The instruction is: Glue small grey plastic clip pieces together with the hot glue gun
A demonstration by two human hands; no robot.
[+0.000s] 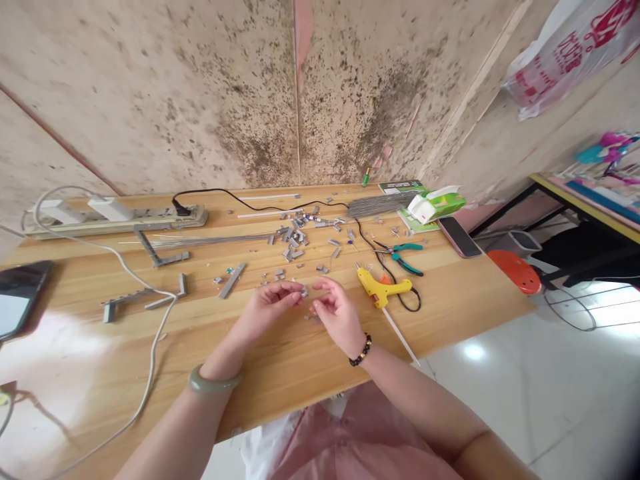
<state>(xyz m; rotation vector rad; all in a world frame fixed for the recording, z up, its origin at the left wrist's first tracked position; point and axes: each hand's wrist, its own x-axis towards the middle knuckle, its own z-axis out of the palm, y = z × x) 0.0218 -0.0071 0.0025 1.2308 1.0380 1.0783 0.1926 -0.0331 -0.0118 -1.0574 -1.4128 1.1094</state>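
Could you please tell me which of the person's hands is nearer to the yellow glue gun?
Right. The right hand is just left of the yellow glue gun, not touching it; the left hand is farther left.

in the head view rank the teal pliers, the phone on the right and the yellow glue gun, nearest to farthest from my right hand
From your right hand:
1. Yellow glue gun, just to its right.
2. Teal pliers, right and beyond the gun.
3. Phone, farther right, near the table's edge.
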